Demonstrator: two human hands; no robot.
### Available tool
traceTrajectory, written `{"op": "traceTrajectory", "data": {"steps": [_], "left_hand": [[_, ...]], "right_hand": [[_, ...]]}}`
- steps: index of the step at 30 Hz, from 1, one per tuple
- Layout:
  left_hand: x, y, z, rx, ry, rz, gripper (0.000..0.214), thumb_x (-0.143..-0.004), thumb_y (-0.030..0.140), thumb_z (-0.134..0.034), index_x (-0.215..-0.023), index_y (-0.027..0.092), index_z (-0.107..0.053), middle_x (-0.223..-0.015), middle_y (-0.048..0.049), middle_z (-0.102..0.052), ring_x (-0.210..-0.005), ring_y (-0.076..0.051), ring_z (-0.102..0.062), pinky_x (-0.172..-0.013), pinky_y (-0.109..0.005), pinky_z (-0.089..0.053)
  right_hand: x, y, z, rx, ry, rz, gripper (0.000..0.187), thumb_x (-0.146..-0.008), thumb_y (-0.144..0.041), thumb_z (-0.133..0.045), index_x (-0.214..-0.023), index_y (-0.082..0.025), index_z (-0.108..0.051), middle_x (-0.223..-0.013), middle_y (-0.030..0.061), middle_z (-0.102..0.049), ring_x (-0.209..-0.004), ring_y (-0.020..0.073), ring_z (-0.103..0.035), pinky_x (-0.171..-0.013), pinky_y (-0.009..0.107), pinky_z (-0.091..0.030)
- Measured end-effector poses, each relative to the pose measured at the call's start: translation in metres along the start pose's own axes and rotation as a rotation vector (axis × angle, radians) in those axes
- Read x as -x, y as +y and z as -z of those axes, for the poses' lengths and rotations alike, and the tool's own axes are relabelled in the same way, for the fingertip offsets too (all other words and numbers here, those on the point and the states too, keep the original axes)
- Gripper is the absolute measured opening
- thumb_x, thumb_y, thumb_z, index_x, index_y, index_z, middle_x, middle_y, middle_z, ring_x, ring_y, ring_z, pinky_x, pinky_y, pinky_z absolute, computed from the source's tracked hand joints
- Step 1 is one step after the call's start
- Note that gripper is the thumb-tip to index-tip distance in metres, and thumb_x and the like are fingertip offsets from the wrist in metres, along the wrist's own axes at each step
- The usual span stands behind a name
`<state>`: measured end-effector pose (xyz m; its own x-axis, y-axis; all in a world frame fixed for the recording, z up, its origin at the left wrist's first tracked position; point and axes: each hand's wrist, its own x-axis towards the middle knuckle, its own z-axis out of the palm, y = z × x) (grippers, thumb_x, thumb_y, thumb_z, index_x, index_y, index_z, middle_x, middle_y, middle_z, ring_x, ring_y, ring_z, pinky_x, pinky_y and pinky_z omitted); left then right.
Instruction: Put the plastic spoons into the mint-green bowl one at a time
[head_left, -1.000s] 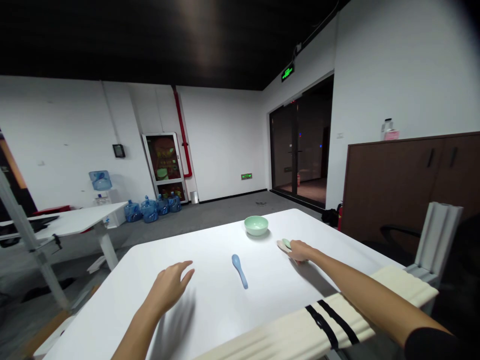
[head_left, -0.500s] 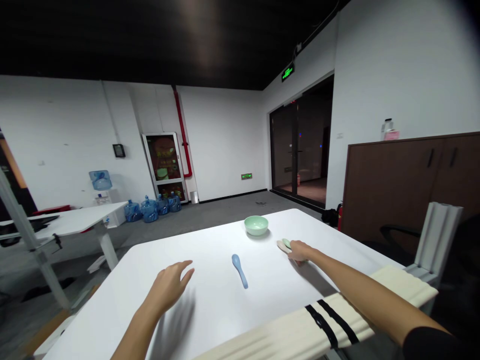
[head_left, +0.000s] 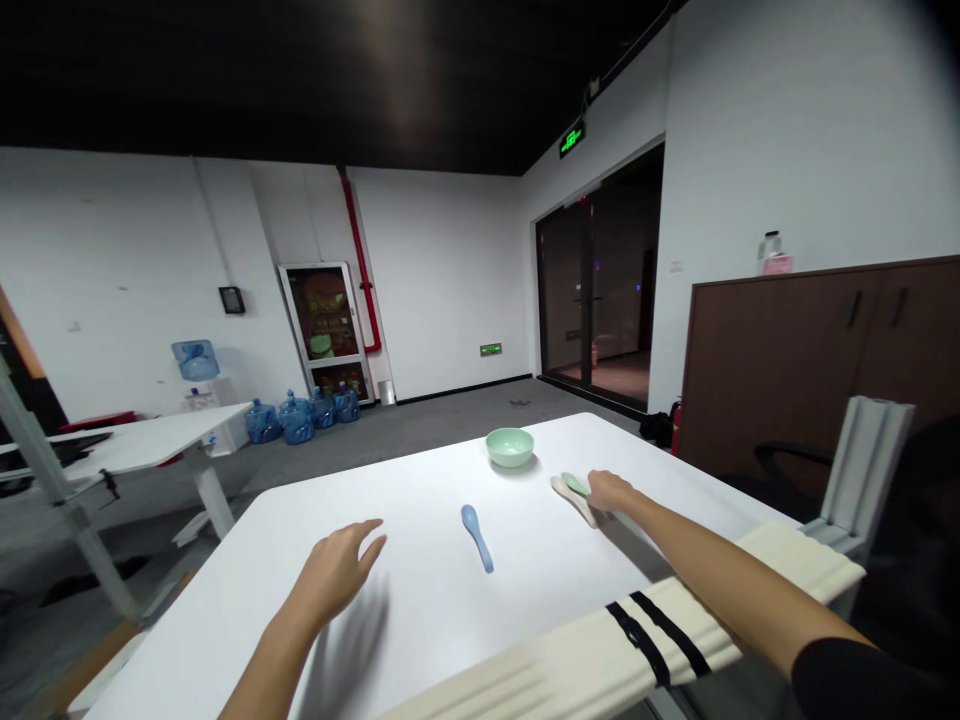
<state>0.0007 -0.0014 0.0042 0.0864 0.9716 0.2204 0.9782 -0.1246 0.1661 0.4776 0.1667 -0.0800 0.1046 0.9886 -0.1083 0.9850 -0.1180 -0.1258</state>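
My right hand (head_left: pixel 610 491) is closed on the handle of a green spoon (head_left: pixel 574 484), whose bowl end points left. Just beneath and beside it, a pale beige spoon (head_left: pixel 576 505) lies on the white table (head_left: pixel 420 610); whether the two spoons touch I cannot tell. A blue spoon (head_left: pixel 477 540) lies near the table's middle, between my hands. Farther back stands a light green bowl (head_left: pixel 510 447), upright, with nothing visible in it. My left hand (head_left: pixel 340 567) hovers over the left part of the table, fingers apart and holding nothing.
A cream padded bar (head_left: pixel 555 665) with black straps runs along the table's near edge, under my right forearm. A metal post (head_left: pixel 862 470) rises at the right, before a brown cabinet (head_left: pixel 795 370). Another white table (head_left: pixel 180 435) and several blue water jugs (head_left: pixel 296 415) stand at left.
My right hand has shifted slightly right and up with the green spoon, uncovering more of the beige spoon. The left hand stays about where it was. The view has tilted a little.
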Motion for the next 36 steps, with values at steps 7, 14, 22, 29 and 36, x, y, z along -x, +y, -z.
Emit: {"op": "traceTrajectory", "data": {"steps": [7, 14, 22, 29, 36], "left_hand": [[-0.001, 0.003, 0.002, -0.008, 0.006, 0.006, 0.053, -0.092, 0.052, -0.034, -0.127, 0.023, -0.061, -0.129, -0.0055, -0.065, -0.121, -0.027, -0.059, -0.097, -0.038, -0.046], [0.001, 0.002, 0.003, 0.008, -0.004, 0.012, 0.054, -0.092, 0.052, -0.033, -0.127, 0.022, -0.061, -0.131, -0.0066, -0.064, -0.122, -0.027, -0.058, -0.098, -0.039, -0.046], [0.002, 0.004, 0.005, 0.021, -0.006, 0.014, 0.053, -0.092, 0.052, -0.034, -0.127, 0.022, -0.061, -0.131, -0.0070, -0.064, -0.121, -0.027, -0.058, -0.098, -0.039, -0.046], [0.002, 0.004, 0.004, 0.012, -0.007, 0.012, 0.053, -0.092, 0.051, -0.034, -0.127, 0.022, -0.060, -0.132, -0.0066, -0.063, -0.123, -0.027, -0.057, -0.098, -0.038, -0.045], [0.002, 0.004, 0.004, 0.018, -0.015, 0.010, 0.053, -0.093, 0.049, -0.033, -0.128, 0.021, -0.060, -0.133, -0.0073, -0.062, -0.123, -0.027, -0.057, -0.099, -0.039, -0.044]], "right_hand": [[-0.002, 0.000, 0.009, -0.083, 0.044, -0.061, 0.035, -0.076, -0.028, -0.063, -0.106, -0.011, -0.065, -0.112, 0.0203, -0.065, -0.093, 0.0273, -0.067, -0.065, 0.028, -0.046], [0.014, -0.045, 0.039, -0.170, 0.002, 0.092, 0.025, -0.073, -0.032, -0.062, -0.080, -0.008, -0.070, -0.082, 0.0153, -0.069, -0.063, 0.0184, -0.065, -0.051, 0.024, -0.042], [0.035, -0.095, 0.036, -0.247, -0.117, 0.196, 0.017, -0.065, -0.026, -0.062, -0.061, -0.011, -0.067, -0.065, 0.0095, -0.068, -0.048, 0.0133, -0.056, -0.046, 0.023, -0.042], [0.032, -0.106, 0.002, -0.153, -0.152, 0.234, 0.019, -0.066, -0.028, -0.065, -0.060, -0.010, -0.067, -0.060, 0.0088, -0.067, -0.050, 0.0141, -0.058, -0.048, 0.022, -0.043], [0.030, -0.104, -0.003, -0.127, -0.169, 0.242, 0.023, -0.069, -0.032, -0.066, -0.060, -0.011, -0.066, -0.063, 0.0089, -0.068, -0.055, 0.0162, -0.062, -0.055, 0.024, -0.046]]}}
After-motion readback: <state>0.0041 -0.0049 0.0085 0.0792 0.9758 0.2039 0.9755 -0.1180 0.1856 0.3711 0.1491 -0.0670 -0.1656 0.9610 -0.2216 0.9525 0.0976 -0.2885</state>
